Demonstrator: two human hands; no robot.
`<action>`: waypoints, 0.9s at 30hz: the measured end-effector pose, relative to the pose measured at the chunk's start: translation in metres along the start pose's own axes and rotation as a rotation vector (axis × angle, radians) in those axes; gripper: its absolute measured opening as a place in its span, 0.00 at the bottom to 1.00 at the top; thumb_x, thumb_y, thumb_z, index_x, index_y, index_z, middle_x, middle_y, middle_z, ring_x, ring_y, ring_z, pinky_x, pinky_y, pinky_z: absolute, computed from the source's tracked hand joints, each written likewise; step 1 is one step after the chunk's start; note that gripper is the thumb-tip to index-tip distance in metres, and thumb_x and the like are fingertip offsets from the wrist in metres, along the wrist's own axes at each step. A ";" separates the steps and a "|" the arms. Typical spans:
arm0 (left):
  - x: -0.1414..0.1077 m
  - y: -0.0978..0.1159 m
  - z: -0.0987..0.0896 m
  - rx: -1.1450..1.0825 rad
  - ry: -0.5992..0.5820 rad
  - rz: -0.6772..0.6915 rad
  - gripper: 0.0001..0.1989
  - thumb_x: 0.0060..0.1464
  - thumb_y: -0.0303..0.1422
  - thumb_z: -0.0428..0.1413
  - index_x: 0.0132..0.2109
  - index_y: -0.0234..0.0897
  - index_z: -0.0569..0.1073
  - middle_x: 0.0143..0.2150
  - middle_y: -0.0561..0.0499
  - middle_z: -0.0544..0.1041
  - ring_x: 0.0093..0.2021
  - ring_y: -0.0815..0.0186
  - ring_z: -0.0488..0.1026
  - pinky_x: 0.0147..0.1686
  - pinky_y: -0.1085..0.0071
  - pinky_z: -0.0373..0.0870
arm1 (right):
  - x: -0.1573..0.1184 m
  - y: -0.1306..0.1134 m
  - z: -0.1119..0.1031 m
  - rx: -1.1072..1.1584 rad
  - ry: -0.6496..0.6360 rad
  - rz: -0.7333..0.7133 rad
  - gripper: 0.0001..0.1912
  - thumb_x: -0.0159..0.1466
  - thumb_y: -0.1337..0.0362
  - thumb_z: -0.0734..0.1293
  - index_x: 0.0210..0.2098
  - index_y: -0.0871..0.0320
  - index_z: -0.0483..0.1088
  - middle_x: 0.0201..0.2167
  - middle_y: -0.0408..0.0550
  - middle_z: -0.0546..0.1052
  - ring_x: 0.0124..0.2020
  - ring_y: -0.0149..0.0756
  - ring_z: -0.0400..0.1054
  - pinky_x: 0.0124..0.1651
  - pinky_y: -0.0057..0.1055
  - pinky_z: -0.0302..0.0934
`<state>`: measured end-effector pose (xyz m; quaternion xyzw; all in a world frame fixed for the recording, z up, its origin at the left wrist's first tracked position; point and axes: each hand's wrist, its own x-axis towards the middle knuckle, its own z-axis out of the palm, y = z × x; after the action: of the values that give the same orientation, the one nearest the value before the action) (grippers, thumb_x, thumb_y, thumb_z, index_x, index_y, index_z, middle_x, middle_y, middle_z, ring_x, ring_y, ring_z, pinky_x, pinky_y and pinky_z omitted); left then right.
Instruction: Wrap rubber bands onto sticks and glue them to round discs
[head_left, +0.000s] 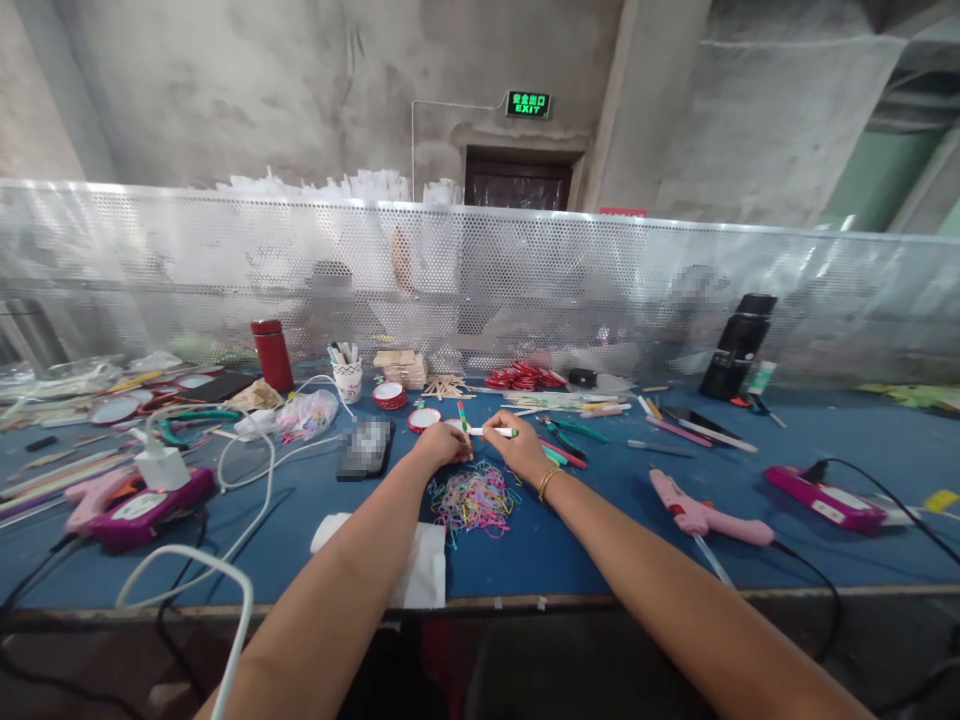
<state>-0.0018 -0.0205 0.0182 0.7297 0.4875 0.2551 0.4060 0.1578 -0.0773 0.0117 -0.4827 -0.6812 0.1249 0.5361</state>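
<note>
My left hand [446, 445] is closed on a small stick [462, 412] with green and red bands, which stands up from the fingers. In my right hand [519, 448] is a white marker [496, 432] with a green end, pinched so that its other end meets or nearly meets the stick; exact contact is too small to tell. Just below both hands lies a tangled pile of colourful rubber bands [476, 498]. Round red-rimmed tins [425, 420] sit just beyond my left hand. Teal-handled pliers [574, 432] and several pens lie right of my right hand.
A phone [365, 448] and white cloth [425, 565] lie to the left. Pink glue guns [701, 515] and purple power strips [825, 498] with cables flank the work area. A red flask [271, 355], a pen cup [347, 382] and a black bottle [739, 350] stand along the perforated screen [525, 270].
</note>
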 end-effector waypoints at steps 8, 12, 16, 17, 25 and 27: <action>0.003 -0.002 0.001 -0.108 -0.020 -0.020 0.05 0.45 0.26 0.57 0.24 0.31 0.71 0.20 0.53 0.71 0.20 0.74 0.66 0.25 0.78 0.65 | 0.002 0.001 -0.003 0.013 0.037 -0.018 0.10 0.58 0.58 0.60 0.27 0.57 0.68 0.26 0.43 0.74 0.29 0.33 0.64 0.35 0.28 0.56; -0.001 0.003 0.001 -0.119 -0.007 -0.044 0.04 0.44 0.24 0.58 0.24 0.31 0.71 0.19 0.54 0.71 0.21 0.74 0.67 0.25 0.79 0.65 | 0.001 0.000 0.000 0.016 0.035 -0.016 0.11 0.58 0.57 0.60 0.27 0.57 0.68 0.27 0.44 0.74 0.29 0.33 0.64 0.34 0.28 0.56; -0.004 0.006 0.000 -0.125 -0.014 -0.038 0.05 0.43 0.24 0.59 0.23 0.32 0.71 0.19 0.54 0.70 0.21 0.74 0.67 0.25 0.80 0.65 | 0.002 0.002 0.001 0.008 0.028 -0.034 0.11 0.58 0.57 0.60 0.28 0.56 0.68 0.27 0.44 0.75 0.29 0.34 0.65 0.34 0.28 0.57; -0.004 0.006 0.000 -0.126 -0.013 -0.035 0.05 0.43 0.24 0.59 0.23 0.32 0.71 0.19 0.54 0.70 0.21 0.74 0.67 0.25 0.80 0.65 | 0.002 0.003 0.000 0.001 0.032 -0.037 0.11 0.58 0.57 0.60 0.27 0.56 0.68 0.27 0.43 0.74 0.30 0.34 0.65 0.34 0.28 0.57; -0.002 0.004 0.000 -0.100 0.001 -0.051 0.05 0.43 0.25 0.59 0.24 0.32 0.71 0.19 0.54 0.70 0.21 0.74 0.67 0.26 0.79 0.65 | 0.001 -0.003 -0.001 -0.010 0.046 -0.048 0.11 0.58 0.58 0.59 0.27 0.56 0.68 0.27 0.44 0.74 0.31 0.34 0.65 0.36 0.28 0.57; -0.002 0.004 0.000 -0.109 0.001 -0.051 0.05 0.43 0.24 0.59 0.23 0.32 0.71 0.19 0.54 0.70 0.21 0.74 0.66 0.25 0.79 0.65 | 0.000 -0.002 0.000 -0.009 0.030 -0.052 0.10 0.58 0.59 0.60 0.27 0.56 0.68 0.27 0.43 0.74 0.31 0.34 0.65 0.36 0.28 0.57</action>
<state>0.0000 -0.0231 0.0216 0.6936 0.4916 0.2713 0.4512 0.1568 -0.0782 0.0134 -0.4691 -0.6859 0.1004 0.5471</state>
